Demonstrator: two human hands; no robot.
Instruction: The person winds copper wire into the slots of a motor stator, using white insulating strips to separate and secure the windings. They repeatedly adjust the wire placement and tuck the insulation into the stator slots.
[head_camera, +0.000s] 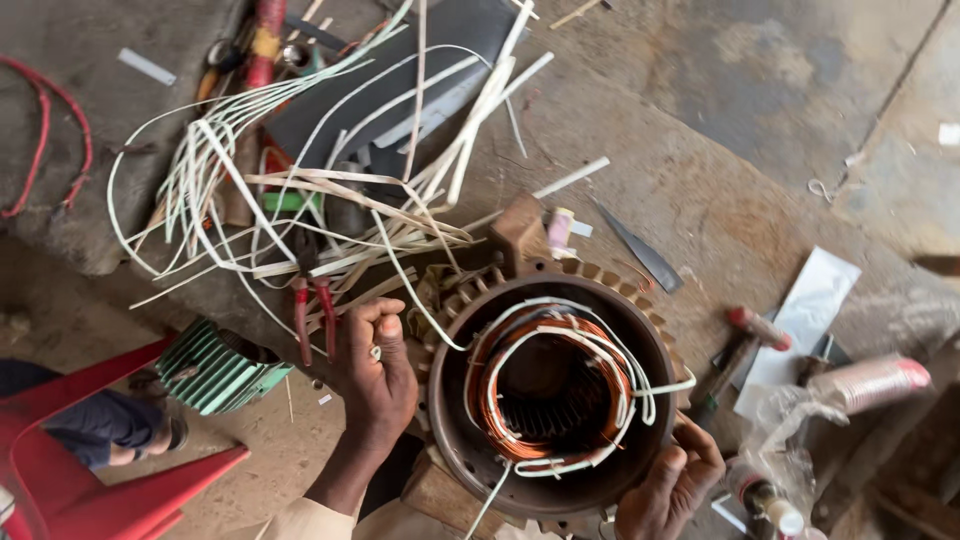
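**Rewinding a motor stator: tensioning a sleeved lead**

The left hand (375, 365) is pinching a thin white sleeved wire (425, 300) between clenched fingers (385, 325), drawing it up and away from the round dark iron stator housing (455, 450) standing on the grey concrete worktop (720, 200). The right hand (670, 485) is pressing against the housing's lower rim, fingers curled on the casing and gripping nothing else. Done well, the pull is probably running steady and in line with the slot, while the bracing hand is keeping the housing from turning; a sideways jerk could chafe the sleeving on the rim.

The housing is acting as the container here: inside its bore are sitting copper wire coils (500, 400), bound round with loops of white sleeving (600, 350). Behind it a tangle of loose white strips (300, 200) is lying over red-handled pliers (312, 310). A clear plastic bag (790, 430) at the right is holding contents too blurred to tell, beside a red-capped spool (870, 382).
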